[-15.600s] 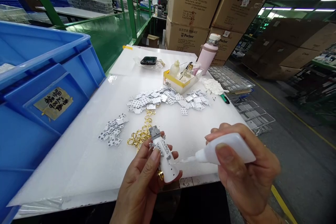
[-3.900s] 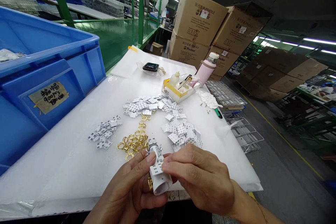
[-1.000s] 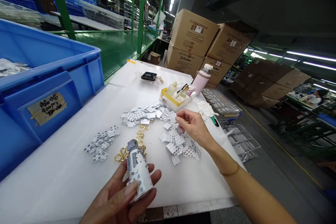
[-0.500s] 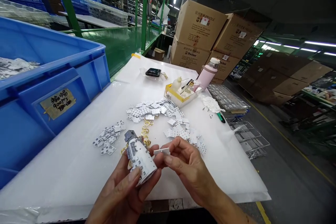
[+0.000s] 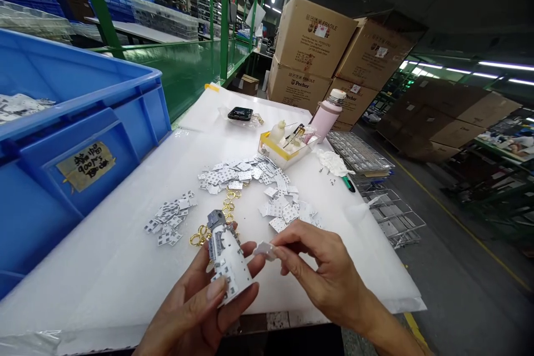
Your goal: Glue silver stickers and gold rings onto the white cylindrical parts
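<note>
My left hand is wrapped round a white and grey tower-shaped part, its darker end tilted up and away. Between the thumb and fingers of my right hand is a small thin white piece, just right of the tower part, close to my left fingertips. Gold rings lie behind my left hand. Flat white pieces with small square marks form a curved pile beyond the hands, and a smaller pile lies to the left.
A blue crate stands along the left side. Farther back are a yellow-edged tray with a bottle and tools, a pink flask, a black device and crumpled tissue. Cardboard boxes are stacked behind.
My right hand has moved slightly right, and the small white piece in it has turned to show a broader face. The tower part has shifted a little right and stands more upright.
</note>
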### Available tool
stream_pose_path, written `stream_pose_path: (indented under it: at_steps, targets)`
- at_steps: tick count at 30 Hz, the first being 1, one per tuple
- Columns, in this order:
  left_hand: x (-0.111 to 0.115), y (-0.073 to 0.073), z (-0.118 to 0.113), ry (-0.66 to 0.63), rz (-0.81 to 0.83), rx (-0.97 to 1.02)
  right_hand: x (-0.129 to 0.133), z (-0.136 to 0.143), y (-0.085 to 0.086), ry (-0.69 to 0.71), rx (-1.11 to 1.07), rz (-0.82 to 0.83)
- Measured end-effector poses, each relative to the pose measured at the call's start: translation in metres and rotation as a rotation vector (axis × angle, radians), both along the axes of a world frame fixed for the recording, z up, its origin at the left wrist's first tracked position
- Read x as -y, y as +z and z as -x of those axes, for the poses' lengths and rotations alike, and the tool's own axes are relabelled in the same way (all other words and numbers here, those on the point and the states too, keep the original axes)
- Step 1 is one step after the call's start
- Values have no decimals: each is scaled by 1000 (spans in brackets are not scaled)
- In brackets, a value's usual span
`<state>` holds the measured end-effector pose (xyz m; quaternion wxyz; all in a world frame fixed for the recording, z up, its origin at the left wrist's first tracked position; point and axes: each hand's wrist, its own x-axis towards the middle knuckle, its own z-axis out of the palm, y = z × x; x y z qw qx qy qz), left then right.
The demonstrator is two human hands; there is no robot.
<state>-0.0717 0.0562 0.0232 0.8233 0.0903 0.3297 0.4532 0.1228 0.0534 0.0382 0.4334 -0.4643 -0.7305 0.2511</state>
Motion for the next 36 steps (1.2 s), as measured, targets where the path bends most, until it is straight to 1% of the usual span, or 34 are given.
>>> stream_pose_path:
  at_steps: [2, 4, 6, 8, 14, 22, 25, 28, 33, 36]
  targets:
    - [0, -9, 1, -23, 5, 50, 5, 5, 0, -76, 2, -122]
    - [1, -14, 0, -44, 0, 70, 9, 11, 0, -101, 38, -254]
    - [3, -15, -3, -35, -2, 78, 11, 18, -2, -98, 80, -366]
    - [4, -13, -5, -14, 4, 74, 12, 22, -4, -79, 106, -425]
    - [7, -10, -7, -13, -26, -30, 12, 25, -9, -71, 134, -481]
    - [8, -8, -8, -2, -23, -44, 16, 22, -16, -59, 194, -462]
    - [8, -9, -7, -13, -22, -22, 16, 23, -16, -49, 209, -481]
    - [9, -10, -5, -21, -9, -15, 15, 24, -15, -8, 229, -491]
    - [11, -5, -3, -11, 42, -10, 14, 22, -12, 38, 241, -502]
    - [9, -4, -3, -5, 66, 0, 12, 21, -10, 74, 274, -537]
